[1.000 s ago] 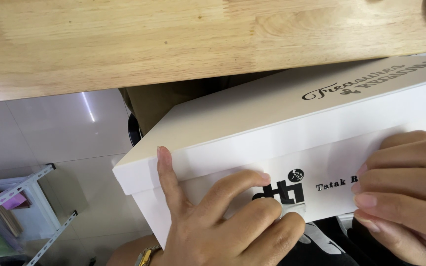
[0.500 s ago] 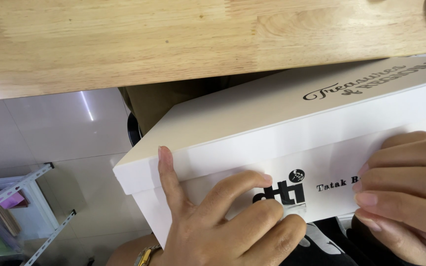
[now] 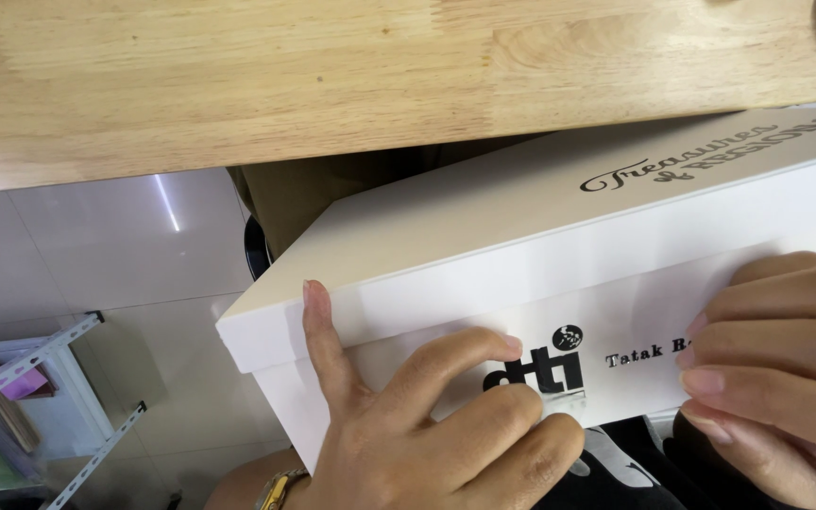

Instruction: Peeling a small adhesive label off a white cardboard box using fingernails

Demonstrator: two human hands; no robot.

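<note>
Head view: both hands hold the near side of a white lidded box on the lap.
Since a second ago almost nothing has moved; the grip looks settled, the lid still seated. The left hand point(image 3: 427, 425) lies flat on the white box point(image 3: 540, 283), thumb up against the lid's edge, fingers point(image 3: 446, 364) spread over the black print. The right hand point(image 3: 786, 359) curls its fingers together against the same wall, to the right. Beyond the fingers the wooden counter point(image 3: 332, 85) overhangs the box's far edge, close above the lid. Left of the hands, lower down, a metal rack point(image 3: 21, 378) stands on the tiled floor point(image 3: 125, 255).
</note>
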